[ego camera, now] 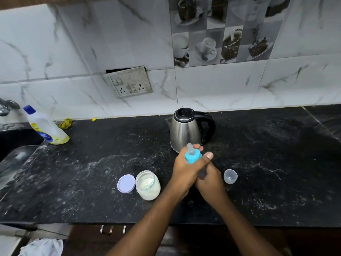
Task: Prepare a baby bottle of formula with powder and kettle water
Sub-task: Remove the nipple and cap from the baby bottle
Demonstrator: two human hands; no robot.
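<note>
so on the black counter [92, 163] sits the steel kettle [184, 132], and right in front of it left hand [184, 172] and right hand [210, 182] both wrap the blue-collared baby bottle [192, 157], open powder jar [147, 185] and its lid [126, 183] front-left of the kettle, clear cap [230, 176] front-right

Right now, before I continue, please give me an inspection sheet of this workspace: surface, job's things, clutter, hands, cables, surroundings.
Surface: black stone counter, streaked with white dust.
Job's things: baby bottle with blue collar and teat on, held in front of the kettle; open powder jar, its lid beside it on the left; clear cap on the right.
Clutter: detergent bottle and yellow rag near the sink.
Hands: left hand and right hand both grip the baby bottle.
Cables: nothing seen.
Surroundings: marble-look wall tiles, socket plate, tap above the sink.
</note>
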